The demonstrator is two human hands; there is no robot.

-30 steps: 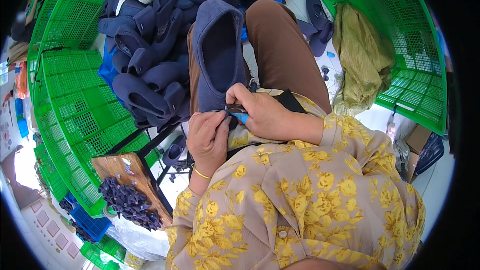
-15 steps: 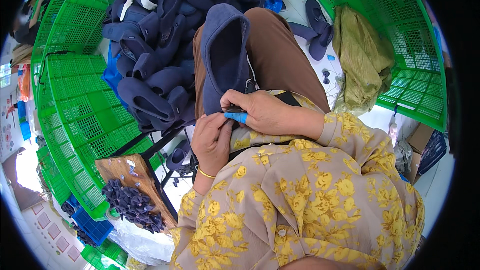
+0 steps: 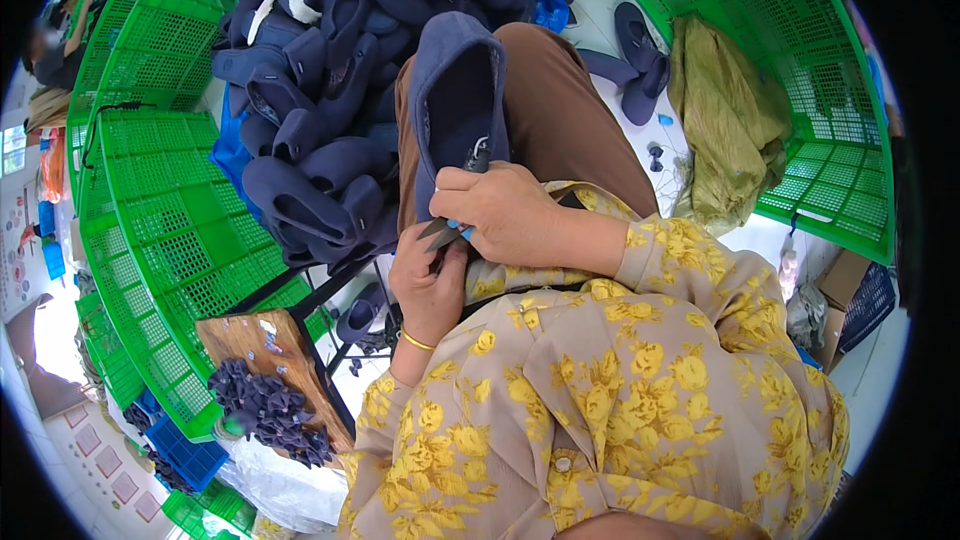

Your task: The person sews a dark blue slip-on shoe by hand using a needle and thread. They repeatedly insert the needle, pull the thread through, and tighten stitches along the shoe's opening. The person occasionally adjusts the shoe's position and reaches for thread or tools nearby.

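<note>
A dark blue cloth slipper rests on my lap against the brown trousers, toe away from me and its opening up. My right hand is closed around a pair of thread snips; the blades point toward my left hand, slightly apart, and the sprung end sticks up over the slipper's opening. A blue wrap shows on one right finger. Just below the slipper's heel, my left hand is closed in a pinch close to the blades. What it pinches is hidden by the fingers.
A heap of dark blue slippers lies ahead to the left. Small dark fabric bows are piled on a wooden board at my left. Green plastic crates stand on both sides. An olive sack lies at the right.
My right hand has shifted slightly and turned, so the snips' blades and sprung end now show clearly. My left hand stays near the heel. The slipper has barely moved.
</note>
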